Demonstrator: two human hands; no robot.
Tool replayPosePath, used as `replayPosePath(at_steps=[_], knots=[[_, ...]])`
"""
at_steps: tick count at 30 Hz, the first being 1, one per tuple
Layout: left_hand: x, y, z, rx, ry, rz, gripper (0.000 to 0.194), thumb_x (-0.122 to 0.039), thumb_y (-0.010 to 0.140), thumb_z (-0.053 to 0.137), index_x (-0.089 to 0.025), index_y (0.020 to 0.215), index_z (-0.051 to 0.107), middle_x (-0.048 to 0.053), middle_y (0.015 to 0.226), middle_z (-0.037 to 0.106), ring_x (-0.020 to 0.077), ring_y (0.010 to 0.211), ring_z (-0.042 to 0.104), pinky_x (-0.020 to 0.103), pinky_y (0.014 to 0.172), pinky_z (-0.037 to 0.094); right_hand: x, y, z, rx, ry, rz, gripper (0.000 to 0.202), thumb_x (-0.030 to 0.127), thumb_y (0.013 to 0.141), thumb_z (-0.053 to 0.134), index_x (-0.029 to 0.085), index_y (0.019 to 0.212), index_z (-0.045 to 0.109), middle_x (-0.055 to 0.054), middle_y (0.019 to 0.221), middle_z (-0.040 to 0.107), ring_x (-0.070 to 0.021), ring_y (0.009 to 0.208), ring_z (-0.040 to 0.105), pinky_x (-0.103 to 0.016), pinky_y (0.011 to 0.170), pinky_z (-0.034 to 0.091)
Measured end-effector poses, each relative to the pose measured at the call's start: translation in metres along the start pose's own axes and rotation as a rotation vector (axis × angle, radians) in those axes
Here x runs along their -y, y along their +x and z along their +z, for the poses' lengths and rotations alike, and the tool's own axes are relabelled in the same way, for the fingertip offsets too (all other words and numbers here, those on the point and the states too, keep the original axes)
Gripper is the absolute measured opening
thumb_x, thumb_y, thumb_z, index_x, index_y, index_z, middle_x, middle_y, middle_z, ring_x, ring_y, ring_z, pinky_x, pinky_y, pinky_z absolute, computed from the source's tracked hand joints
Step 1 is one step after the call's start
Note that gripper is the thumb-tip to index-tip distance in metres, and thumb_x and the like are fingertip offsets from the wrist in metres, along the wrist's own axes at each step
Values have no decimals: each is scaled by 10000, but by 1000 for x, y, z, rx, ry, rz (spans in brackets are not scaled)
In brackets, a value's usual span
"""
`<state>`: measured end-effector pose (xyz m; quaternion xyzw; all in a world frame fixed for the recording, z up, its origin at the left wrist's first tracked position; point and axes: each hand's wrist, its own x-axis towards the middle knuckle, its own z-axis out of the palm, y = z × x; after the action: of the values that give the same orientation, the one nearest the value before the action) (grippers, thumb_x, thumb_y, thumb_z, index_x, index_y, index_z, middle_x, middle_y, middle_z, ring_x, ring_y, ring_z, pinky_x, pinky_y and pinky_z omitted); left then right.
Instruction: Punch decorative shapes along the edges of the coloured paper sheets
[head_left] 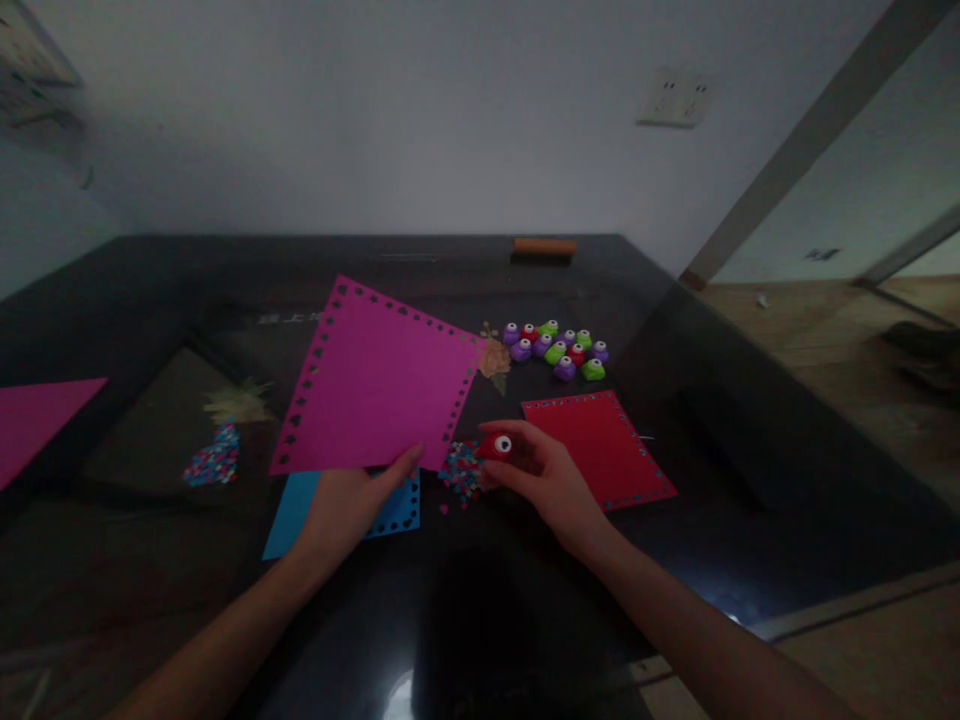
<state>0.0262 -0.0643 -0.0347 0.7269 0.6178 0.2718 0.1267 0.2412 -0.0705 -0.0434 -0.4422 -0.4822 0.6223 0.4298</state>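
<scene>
My left hand (358,500) grips a magenta sheet of paper (382,380) by its lower edge, thumb on top and the other fingers hidden behind it. Small shapes are punched along at least three of its borders. Between the thumb and fingers of my right hand (551,475) is a small red craft punch (493,446) with a white top bearing a dark heart. A blue punched sheet (394,512) lies beneath my left hand. Beside my right hand rests a red sheet (600,445) with punched borders. Colourful paper bits (459,472) are scattered between my hands.
Several purple, green and red punches (559,347) stand together farther back on the dark glossy table (480,600). Another pile of paper bits (214,458) lies left, near a pink sheet (41,420). A brown roll (544,246) sits by the wall.
</scene>
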Motion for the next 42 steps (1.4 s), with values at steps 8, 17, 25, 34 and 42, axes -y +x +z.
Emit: replayPosePath(at_steps=[8, 17, 25, 34, 42], knots=[[-5, 5, 3, -16, -253, -156, 334, -456, 720, 540, -219, 486, 552, 12, 453, 611, 222, 525, 621, 325, 569, 498, 9, 0, -8, -107, 62, -106, 317, 277, 708, 706, 233, 984, 557, -29, 964, 675, -167, 788, 654, -347, 737, 527], [-4, 4, 5, -7, -365, -142, 283, -415, 700, 572, -182, 537, 576, 23, 483, 612, 199, 529, 600, 270, 479, 443, 27, 0, -26, -228, -63, -222, 285, 287, 697, 706, 231, 960, 614, -30, 981, 676, -190, 908, 643, -335, 769, 522], [-6, 4, 4, 23, -420, -154, 288, -418, 698, 571, -154, 588, 600, 33, 513, 628, 178, 491, 582, 256, 444, 435, 44, 38, -82, -526, -271, -408, 358, 327, 649, 726, 177, 963, 645, -68, 936, 687, -213, 869, 640, -367, 797, 504], [-2, 4, 7, 22, -352, -117, 292, -419, 720, 558, -148, 633, 622, 50, 582, 669, 195, 536, 607, 284, 507, 457, 38, 97, -92, -505, -1093, -522, 216, 273, 772, 606, 172, 963, 613, -79, 940, 682, -212, 850, 625, -341, 750, 465], [-5, 4, 5, 34, -374, -135, 280, -409, 717, 557, -158, 605, 611, 44, 549, 655, 202, 547, 614, 286, 518, 462, 10, 113, -96, -461, -1442, -442, 178, 296, 740, 666, 195, 887, 647, -109, 1004, 624, -314, 1016, 502, -446, 850, 334]])
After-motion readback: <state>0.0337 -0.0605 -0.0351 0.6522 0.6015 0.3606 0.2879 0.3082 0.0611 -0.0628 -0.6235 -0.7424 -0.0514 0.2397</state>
